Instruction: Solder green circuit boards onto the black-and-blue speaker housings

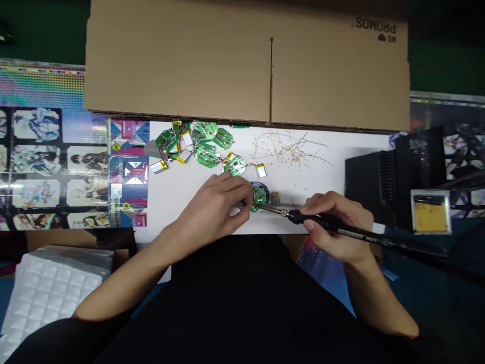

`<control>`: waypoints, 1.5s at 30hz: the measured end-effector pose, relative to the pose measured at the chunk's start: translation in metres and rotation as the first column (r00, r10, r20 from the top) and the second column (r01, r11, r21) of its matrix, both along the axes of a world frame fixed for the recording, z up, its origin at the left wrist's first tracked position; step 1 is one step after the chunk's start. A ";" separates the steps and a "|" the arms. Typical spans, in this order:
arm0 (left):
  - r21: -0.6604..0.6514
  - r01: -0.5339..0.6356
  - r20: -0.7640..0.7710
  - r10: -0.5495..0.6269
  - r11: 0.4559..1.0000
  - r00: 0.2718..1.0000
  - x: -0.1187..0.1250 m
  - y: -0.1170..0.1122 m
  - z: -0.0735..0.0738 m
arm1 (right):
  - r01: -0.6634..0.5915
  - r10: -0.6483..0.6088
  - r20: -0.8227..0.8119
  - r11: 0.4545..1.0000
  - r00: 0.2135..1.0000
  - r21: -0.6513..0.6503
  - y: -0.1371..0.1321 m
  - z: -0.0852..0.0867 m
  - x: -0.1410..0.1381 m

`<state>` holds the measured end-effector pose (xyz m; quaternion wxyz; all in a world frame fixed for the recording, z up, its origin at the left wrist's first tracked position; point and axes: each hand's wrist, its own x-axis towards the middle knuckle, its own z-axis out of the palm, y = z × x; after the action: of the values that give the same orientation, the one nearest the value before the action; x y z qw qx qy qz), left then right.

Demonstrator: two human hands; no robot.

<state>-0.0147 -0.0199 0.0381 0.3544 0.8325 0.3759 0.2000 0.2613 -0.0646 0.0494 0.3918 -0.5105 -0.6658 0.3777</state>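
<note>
Free white sheet (303, 197) runs from the round circuit board (259, 197) at my left hand (210, 207) to the black vented unit (373, 177), which blocks my right hand (337, 227) farther right. The soldering iron (314, 221) crosses the gap between my hands. Ahead, the heap of green circuit boards (200, 146) and the cardboard sheet (242, 60) stand in the way.

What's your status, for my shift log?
Right hand on soldering iron, tip at round green circuit board. Left hand steadying board. Loose boards, batteries just behind.
</note>
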 end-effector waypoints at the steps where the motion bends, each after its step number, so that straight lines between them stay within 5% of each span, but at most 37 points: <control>1: 0.002 0.008 -0.005 -0.008 1.000 1.000 0.000 0.001 0.000 | -0.004 0.004 0.015 1.000 1.000 0.005 0.000 0.001 0.001; 10: 0.008 0.044 -0.027 -0.044 0.999 0.999 -0.001 0.005 0.003 | 0.019 -0.018 -0.037 1.000 0.999 0.021 -0.002 -0.003 0.005; 15: -0.004 0.048 -0.039 -0.048 0.999 0.998 -0.001 0.005 0.003 | 0.227 -0.189 -0.283 0.968 0.940 0.107 -0.006 -0.009 0.008; 20: -0.012 0.054 -0.040 -0.055 0.998 0.998 -0.001 0.005 0.003 | 0.408 -0.369 -0.308 0.910 0.877 0.073 -0.009 -0.008 -0.004; 24: 0.001 0.061 -0.035 -0.061 0.998 0.998 -0.001 0.006 0.002 | 0.289 -0.269 -0.305 0.957 0.914 0.021 -0.018 -0.015 -0.025; 27: 0.016 0.072 -0.015 -0.072 0.997 0.997 -0.003 0.006 0.001 | 0.128 -0.124 -0.057 0.988 0.991 0.087 -0.025 -0.025 -0.040; 31: 0.087 0.116 0.007 -0.117 0.990 0.993 -0.010 0.008 -0.006 | -0.023 -0.014 0.175 0.978 0.984 0.208 -0.024 -0.037 -0.049; 38: 0.336 0.249 -0.147 -0.210 0.909 0.966 -0.014 0.016 -0.010 | -0.038 0.022 0.097 0.986 0.995 0.164 -0.005 -0.037 -0.043; 42: 0.298 0.373 -0.268 -0.298 0.879 0.916 -0.008 0.028 0.002 | -0.010 -0.002 0.093 0.992 0.996 0.129 -0.004 -0.033 -0.040; 45: 0.212 0.411 -0.264 -0.353 0.886 0.898 -0.003 0.036 0.012 | 0.186 -0.180 -0.076 0.979 0.981 0.081 -0.010 -0.032 -0.038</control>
<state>-0.0181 0.0158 0.0500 0.2301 0.9467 0.2102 0.0815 0.2233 -0.0746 0.0176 0.4694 -0.5386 -0.6183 0.3276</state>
